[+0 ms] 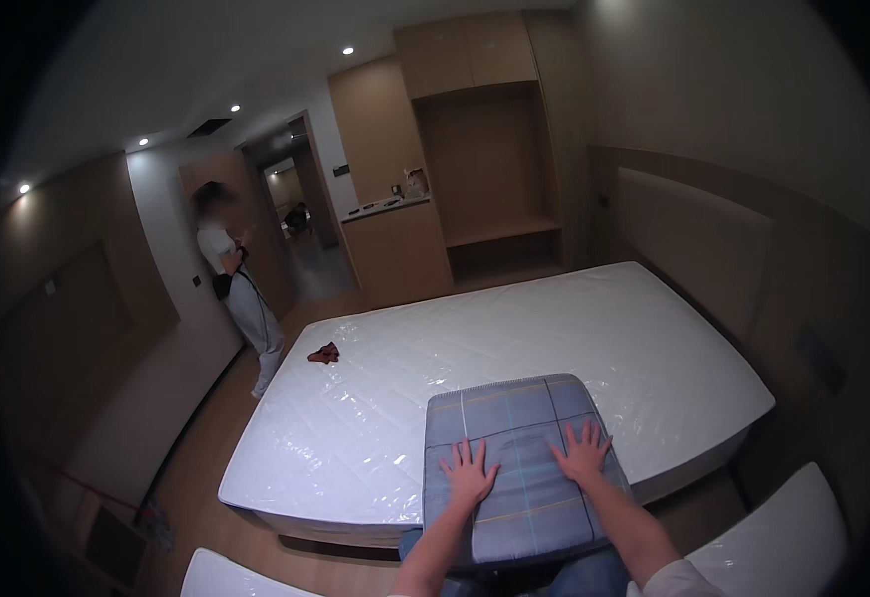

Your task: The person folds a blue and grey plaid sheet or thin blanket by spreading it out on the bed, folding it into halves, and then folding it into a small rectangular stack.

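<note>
A blue-grey plaid cushion or folded textile [517, 515] lies in front of me, its far part on the plastic-covered white mattress [375, 418] and its near part above my legs. My left hand [469, 472] rests flat on its left side with the fingers spread. On the right side, my right hand [584, 451] presses down the same way, its fingers apart. Neither hand grasps anything. A small reddish-brown cloth [324, 354] sits near the mattress's far left corner.
Beyond the mattress stands a person [241, 276] beside an open doorway. A wooden cabinet [397, 250] with small items on top is at the back. White mattress corners [778, 530] show at lower right and lower left. A padded headboard [692, 231] lines the right wall.
</note>
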